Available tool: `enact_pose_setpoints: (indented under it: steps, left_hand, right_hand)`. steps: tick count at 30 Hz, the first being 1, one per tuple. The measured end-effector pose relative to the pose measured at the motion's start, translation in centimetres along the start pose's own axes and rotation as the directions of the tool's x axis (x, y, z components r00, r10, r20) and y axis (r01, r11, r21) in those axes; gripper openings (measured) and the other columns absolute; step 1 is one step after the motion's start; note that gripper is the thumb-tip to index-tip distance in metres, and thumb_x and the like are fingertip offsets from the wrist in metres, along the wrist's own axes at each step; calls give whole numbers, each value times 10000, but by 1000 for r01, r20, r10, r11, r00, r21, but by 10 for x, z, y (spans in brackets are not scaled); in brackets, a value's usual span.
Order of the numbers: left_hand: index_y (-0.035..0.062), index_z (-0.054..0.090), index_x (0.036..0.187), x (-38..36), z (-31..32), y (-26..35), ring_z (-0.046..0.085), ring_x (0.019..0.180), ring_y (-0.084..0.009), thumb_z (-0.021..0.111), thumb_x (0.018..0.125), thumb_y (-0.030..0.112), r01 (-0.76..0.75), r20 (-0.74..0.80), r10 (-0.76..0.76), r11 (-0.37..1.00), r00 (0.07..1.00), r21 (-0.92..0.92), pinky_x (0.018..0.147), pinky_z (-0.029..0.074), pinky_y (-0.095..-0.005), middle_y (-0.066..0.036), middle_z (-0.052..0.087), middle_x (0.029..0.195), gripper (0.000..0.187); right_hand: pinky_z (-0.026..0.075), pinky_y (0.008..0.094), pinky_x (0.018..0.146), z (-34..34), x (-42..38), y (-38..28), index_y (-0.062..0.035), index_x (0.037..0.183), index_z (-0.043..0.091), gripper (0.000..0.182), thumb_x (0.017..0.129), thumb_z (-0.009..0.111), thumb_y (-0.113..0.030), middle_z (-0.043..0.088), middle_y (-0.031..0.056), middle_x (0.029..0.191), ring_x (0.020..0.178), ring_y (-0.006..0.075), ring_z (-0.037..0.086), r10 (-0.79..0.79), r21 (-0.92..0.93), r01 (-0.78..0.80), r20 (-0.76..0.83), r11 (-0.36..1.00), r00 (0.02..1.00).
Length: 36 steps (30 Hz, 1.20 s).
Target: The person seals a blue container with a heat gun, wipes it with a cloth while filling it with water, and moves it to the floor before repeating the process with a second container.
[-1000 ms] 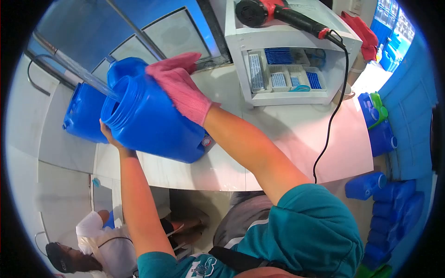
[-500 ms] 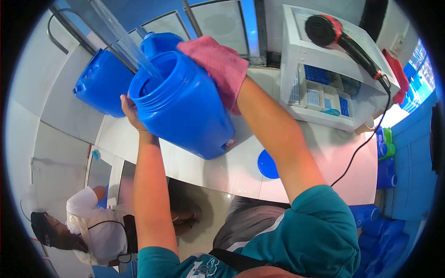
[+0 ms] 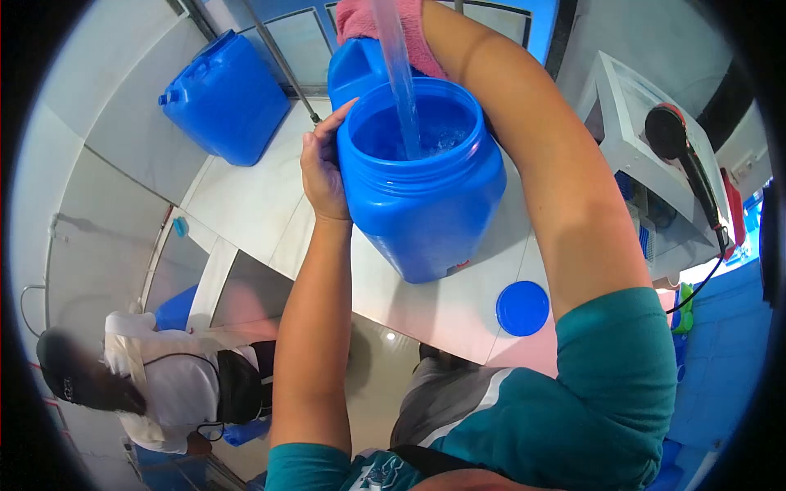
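Grasping blue container with left hand, half open, palm side cupped to its left wall near the neck, one digit sticking up clear. Can't see every fingertip there. Covering right hand with pink cloth, up at the top edge, behind the mouth. Can't tell clenched or loose under it.

Have the container at mid-desk, wide mouth open, water stream falling inside. Can't tell if its base sits flat. Can't see the stream's source, cut off by the top edge.

Note blue lid on desk, right of the container, and second container to the left. Losing part of white cabinet behind the right arm; see black blower on top. Can't make out the blurred cap on person in white, lower left.

Can't read red label low on the container, nor shirt print, cropped at the bottom. Found no legible brand.
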<state>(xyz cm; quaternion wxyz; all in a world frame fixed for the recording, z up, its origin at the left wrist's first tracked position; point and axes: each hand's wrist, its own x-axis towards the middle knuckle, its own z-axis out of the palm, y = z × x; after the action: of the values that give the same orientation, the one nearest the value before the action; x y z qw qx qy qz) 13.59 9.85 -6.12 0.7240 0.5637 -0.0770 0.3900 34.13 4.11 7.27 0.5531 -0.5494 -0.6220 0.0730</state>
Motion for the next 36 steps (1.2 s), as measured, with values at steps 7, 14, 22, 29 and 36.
enact_pose_setpoints:
  steps: [7, 14, 22, 29, 36]
  left_hand:
    - [-83, 588, 1277, 2, -3, -6, 599, 1184, -270, 328, 1053, 482, 56, -68, -66, 990, 996, -129, 1079, 426, -405, -198, 649, 1260, 661]
    - [67, 644, 1111, 3, -13, -13, 668, 1009, -241, 467, 1031, 452, 87, -99, -111, 970, 989, -225, 926, 555, -415, -122, 688, 1088, 431]
    - [-13, 597, 1255, -1, -10, -11, 611, 1141, -233, 339, 1056, 431, 100, -56, -113, 976, 992, -196, 1033, 460, -387, -138, 658, 1215, 551]
    - [-17, 482, 1417, 8, -16, 33, 485, 1341, -249, 344, 1057, 408, 124, 185, -183, 949, 966, 292, 1129, 353, -385, -168, 529, 1433, 575]
    - [-51, 439, 1402, -96, -48, 100, 455, 1368, -349, 503, 1006, 319, -409, 125, 394, 815, 910, 410, 1153, 323, -466, -249, 478, 1451, 546]
  right_hand:
    - [504, 423, 716, -13, -50, 9, -54, 737, 668, 108, 731, 651, -161, 637, 166, 720, 768, 337, 644, -572, -782, 560, 336, 274, 748]
    - [471, 376, 981, 11, -199, 6, -127, 1417, 511, 498, 996, 551, -390, 648, 146, 1233, 1183, 264, 602, 66, -266, -130, -237, 955, 969]
    - [477, 351, 745, 139, -262, -86, -139, 1100, 581, 300, 878, 633, -335, 628, 56, 990, 895, 211, 578, 421, -575, -368, -44, 731, 906]
    - [469, 405, 604, 141, -210, -152, -130, 778, 667, 103, 749, 651, -228, 627, 86, 635, 628, 282, 621, 844, -507, -683, 210, 526, 493]
    - [507, 372, 734, 199, -192, -56, -127, 852, 741, 128, 804, 633, -177, 704, 138, 970, 885, 262, 651, -431, -932, 64, -103, 356, 896]
